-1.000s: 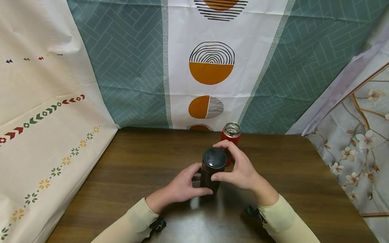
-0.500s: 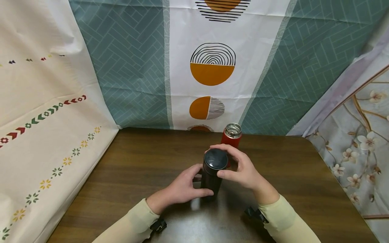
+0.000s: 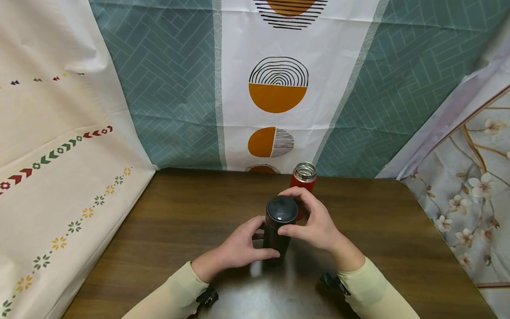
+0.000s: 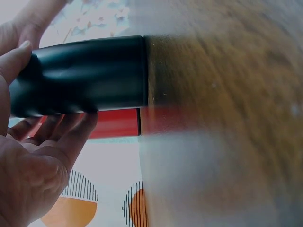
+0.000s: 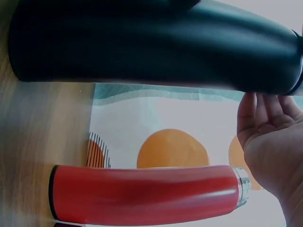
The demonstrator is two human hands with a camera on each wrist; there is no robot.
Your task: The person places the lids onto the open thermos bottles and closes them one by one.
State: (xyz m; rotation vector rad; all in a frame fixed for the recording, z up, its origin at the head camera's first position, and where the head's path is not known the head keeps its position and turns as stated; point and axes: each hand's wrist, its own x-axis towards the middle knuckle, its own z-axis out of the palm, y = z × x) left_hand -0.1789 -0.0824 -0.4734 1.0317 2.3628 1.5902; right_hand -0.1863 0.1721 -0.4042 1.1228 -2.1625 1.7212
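Observation:
A black thermos bottle [image 3: 275,239] with a glossy dark lid [image 3: 282,208] stands upright on the table in front of me. My left hand [image 3: 243,246] holds its body from the left, the thumb near and the fingers on the far side, as the left wrist view also shows. Around its top, from the right, my right hand [image 3: 312,221] has thumb and fingers curved at the lid. Behind it stands a red thermos bottle [image 3: 304,181] without a lid, its metal neck bare; my right hand partly hides it in the head view.
The brown wooden table [image 3: 191,199] reaches a patterned teal and white cloth [image 3: 179,88] at the back. A cream cloth [image 3: 71,199] hangs along the left side, and a flowered cloth [image 3: 470,212] along the right.
My right hand's thumb and fingers moved right around the lid, then back left. My left hand and the black thermos bottle stayed nearly still. The red bottle has not moved.

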